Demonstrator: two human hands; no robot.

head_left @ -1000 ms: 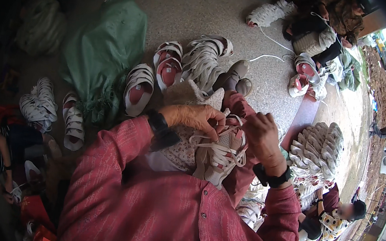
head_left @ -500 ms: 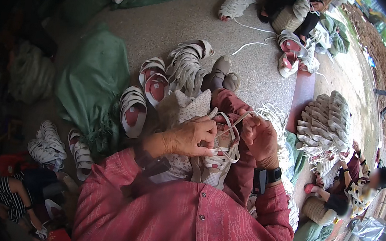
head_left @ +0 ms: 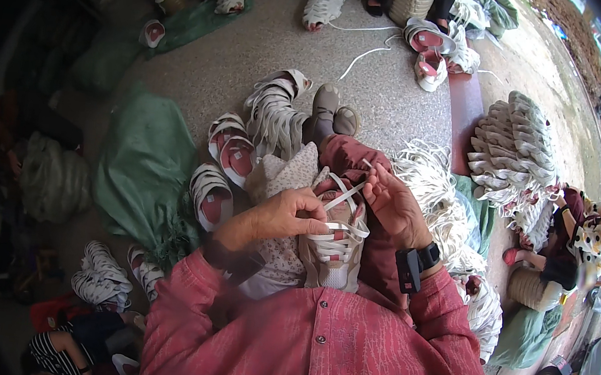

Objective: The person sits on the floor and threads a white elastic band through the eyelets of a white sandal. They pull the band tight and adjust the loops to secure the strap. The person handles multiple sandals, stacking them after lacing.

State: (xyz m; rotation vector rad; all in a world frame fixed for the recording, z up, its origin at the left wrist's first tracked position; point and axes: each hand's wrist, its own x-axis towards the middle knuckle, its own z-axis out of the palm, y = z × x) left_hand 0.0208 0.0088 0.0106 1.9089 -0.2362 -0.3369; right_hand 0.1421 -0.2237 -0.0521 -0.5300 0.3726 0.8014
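Observation:
A beige and white sneaker (head_left: 333, 275) lies on my lap with its toe toward me, and white lace runs in rows across its front. My left hand (head_left: 284, 219) is closed at the shoe's left lacing edge, thumb and forefinger pinching the white shoelace (head_left: 343, 195) there. The lace crosses over the upper opening toward my right hand (head_left: 397, 209). Raised at the shoe's right side, that hand pinches the lace, and a short pale tip sticks out above its fingers. Patterned cloth (head_left: 281, 248) lies under my left wrist.
A heap of white laces (head_left: 439, 195) lies to my right, near stacked shoe uppers (head_left: 513, 148). More uppers (head_left: 275, 115) stand ahead and left, beside a green sack (head_left: 142, 163). Other people (head_left: 600, 226) sit at the right, far side and lower left.
My right hand has moved slightly up and left relative to the shoe, its fingers now straighter around the lace end. My left hand stays by the lacing edge. The whole view has shifted.

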